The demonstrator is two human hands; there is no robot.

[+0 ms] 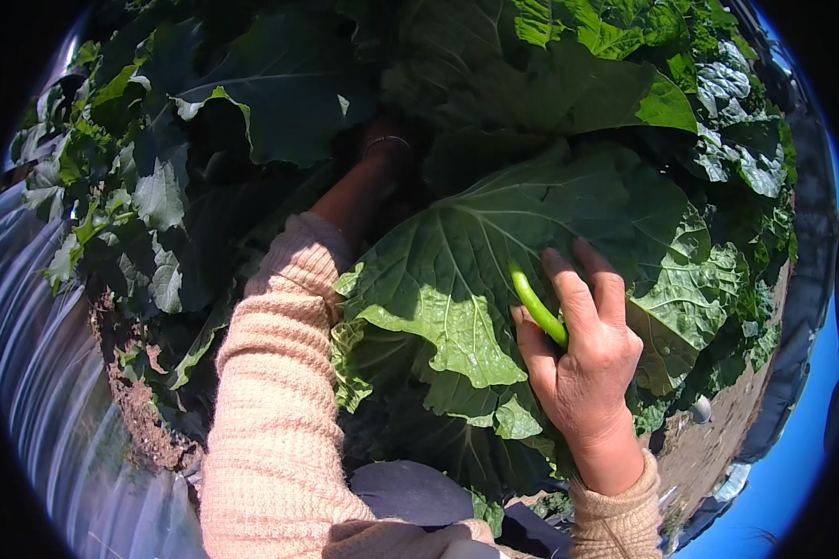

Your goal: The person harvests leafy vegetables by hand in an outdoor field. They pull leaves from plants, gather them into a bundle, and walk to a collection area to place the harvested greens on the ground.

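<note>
My right hand (584, 335) holds a green chili pepper (535, 306) between thumb and palm, its curved tip pointing up and left. The fingers of that hand rest on a broad, veined green leaf (454, 258), partly sunlit along its lower edge. My left arm, in a pushed-up knit sleeve, reaches forward into deep shade under large leaves. A thin band circles the left wrist, and beyond it the left hand is hidden in the dark. Another large leaf (280, 91) hangs above and left of that wrist.
Dense leafy plants surround both arms. Clear plastic sheeting (49, 391) curves along the left side, next to a strip of dry soil (143, 419). At the right lie bare ground (716, 433) and a dark sheet edge (804, 279). My dark-clothed knee (412, 492) shows at the bottom.
</note>
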